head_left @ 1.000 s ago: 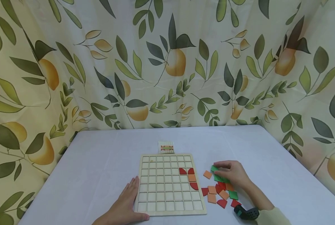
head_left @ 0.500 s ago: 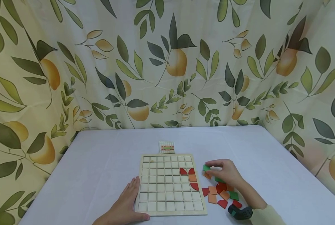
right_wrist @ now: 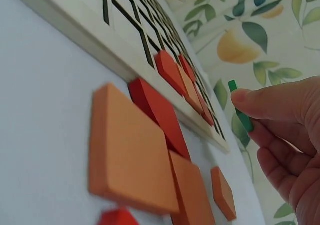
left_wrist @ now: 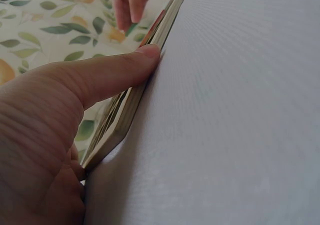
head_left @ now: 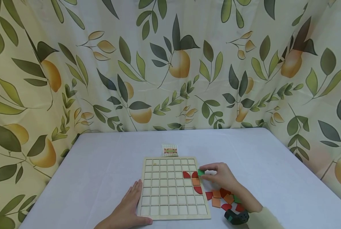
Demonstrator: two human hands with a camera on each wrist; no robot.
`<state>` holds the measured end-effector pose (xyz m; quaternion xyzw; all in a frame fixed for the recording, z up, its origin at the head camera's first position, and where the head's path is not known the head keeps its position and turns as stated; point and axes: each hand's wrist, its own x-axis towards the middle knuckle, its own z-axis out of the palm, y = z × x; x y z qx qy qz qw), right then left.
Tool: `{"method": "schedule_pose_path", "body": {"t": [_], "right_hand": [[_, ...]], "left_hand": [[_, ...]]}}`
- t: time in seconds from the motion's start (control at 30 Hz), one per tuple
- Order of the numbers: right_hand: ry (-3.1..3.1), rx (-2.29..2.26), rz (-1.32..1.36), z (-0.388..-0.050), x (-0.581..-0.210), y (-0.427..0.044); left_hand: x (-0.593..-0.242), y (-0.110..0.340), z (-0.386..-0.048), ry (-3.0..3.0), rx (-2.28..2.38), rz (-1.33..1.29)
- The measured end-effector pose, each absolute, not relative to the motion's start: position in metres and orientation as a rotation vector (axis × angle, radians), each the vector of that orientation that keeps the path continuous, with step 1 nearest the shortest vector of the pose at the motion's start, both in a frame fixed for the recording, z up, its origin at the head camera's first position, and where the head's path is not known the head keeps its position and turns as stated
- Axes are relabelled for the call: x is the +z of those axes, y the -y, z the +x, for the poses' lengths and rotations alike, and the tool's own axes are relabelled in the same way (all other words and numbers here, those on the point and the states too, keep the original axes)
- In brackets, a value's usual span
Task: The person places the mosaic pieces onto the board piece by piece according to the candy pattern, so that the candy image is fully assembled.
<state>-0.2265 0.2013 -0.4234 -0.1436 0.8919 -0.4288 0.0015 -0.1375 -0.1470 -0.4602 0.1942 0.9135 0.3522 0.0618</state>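
My right hand (head_left: 220, 176) pinches a small green square tile (head_left: 200, 172) between thumb and fingers, at the right edge of a pale wooden grid board (head_left: 173, 219). In the right wrist view the green tile (right_wrist: 244, 120) stands on edge in the fingertips, raised above the table. Along the board's left side rests my left hand (head_left: 124, 205), its fingers straight and its thumb on the front edge. Seated in the board's right part are red quarter-round tiles (head_left: 198, 190) and one orange square tile (head_left: 196, 181). Any green tiles under the right hand are hidden.
Loose orange (head_left: 216, 202), red (head_left: 226, 206) and green tiles (head_left: 237, 199) lie right of the board, partly beneath my right forearm. A small pattern card (head_left: 169, 150) sits behind the board. A leaf-printed curtain (head_left: 170, 79) surrounds the white table (head_left: 107, 159).
From the loose tiles, my right hand has lifted a green tile and carried it left to the board's right edge. My left hand has stayed in place.
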Motion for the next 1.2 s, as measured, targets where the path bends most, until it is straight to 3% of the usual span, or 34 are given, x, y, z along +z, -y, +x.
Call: {"method": "schedule_pose_path", "body": {"t": [0.3,1.2], "right_hand": [[-2.761,-1.342,-0.629,-0.225,-0.425,-0.187],[-2.611,-1.406,-0.716,-0.220,-0.437,-0.169]], "left_hand": [[-0.460,0.147,-0.137,-2.779,1.061,0.612],[-0.463,0.148,-0.138,-2.801,1.034,0.626]]}}
